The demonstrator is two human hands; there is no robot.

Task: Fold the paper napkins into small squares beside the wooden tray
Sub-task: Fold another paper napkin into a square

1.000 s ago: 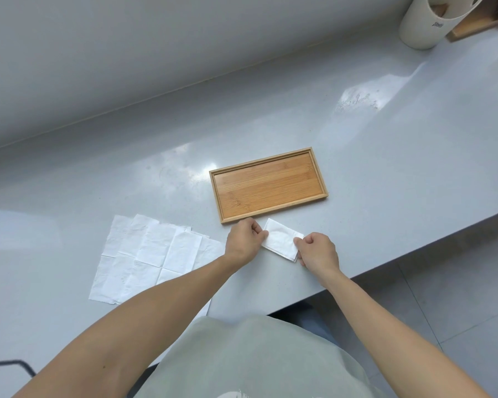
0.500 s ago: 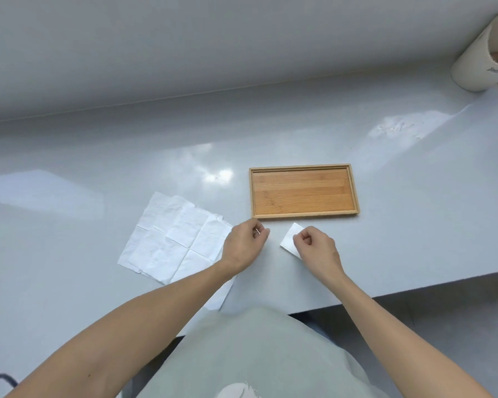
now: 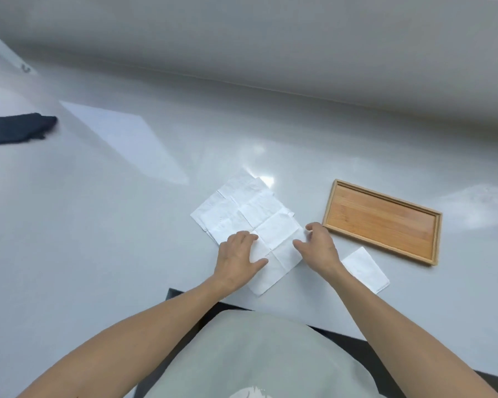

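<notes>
Both bare forearms are stretched forward from the lower edge of the view, converging toward the middle. The left hand [image 3: 237,255] is laid palm down, fingers spread and flattened, with the thumb pointed to the right. The right hand [image 3: 318,248] is held just beside it, palm down and slightly arched, with the fingers curled forward and the thumb reaching left toward the other hand. A narrow gap is kept between the two hands.

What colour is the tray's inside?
Warm orange-brown bamboo grain, with a paler rim; the wooden tray shows in the head view.
</notes>
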